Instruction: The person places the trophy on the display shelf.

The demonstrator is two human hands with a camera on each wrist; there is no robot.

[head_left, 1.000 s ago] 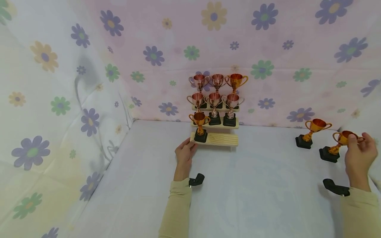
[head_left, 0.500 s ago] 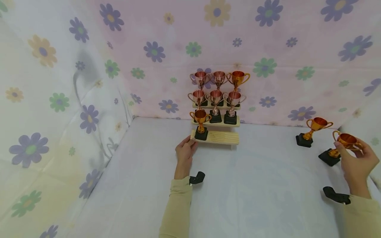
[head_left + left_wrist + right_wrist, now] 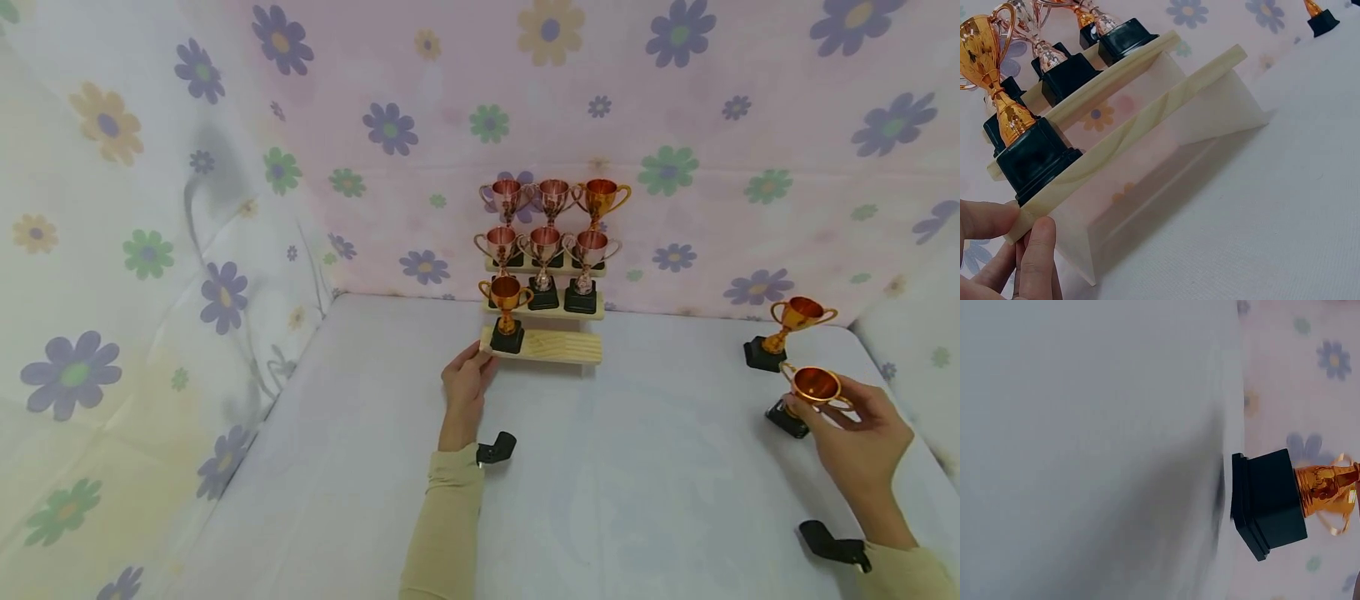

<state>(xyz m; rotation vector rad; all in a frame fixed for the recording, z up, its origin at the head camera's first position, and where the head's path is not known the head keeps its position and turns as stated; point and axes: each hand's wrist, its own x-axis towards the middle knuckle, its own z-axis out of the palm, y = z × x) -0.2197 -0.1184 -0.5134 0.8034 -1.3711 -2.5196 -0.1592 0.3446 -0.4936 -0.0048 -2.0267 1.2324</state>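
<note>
At the lower right of the head view, my right hand (image 3: 862, 437) grasps a small gold trophy (image 3: 813, 387) by its cup, fingers curled around the rim; whether its black base touches the white sheet (image 3: 637, 500) I cannot tell. Just above it in the frame a second gold trophy (image 3: 795, 321) stands on the sheet. Near the centre, my left hand (image 3: 467, 387) pinches the left corner of a wooden stepped stand (image 3: 562, 346), thumb on top, fingers beneath. One gold trophy (image 3: 506, 304) stands on its lowest step, six more on the steps behind. Flowered cloth (image 3: 712, 125) fills the upper frame.
</note>
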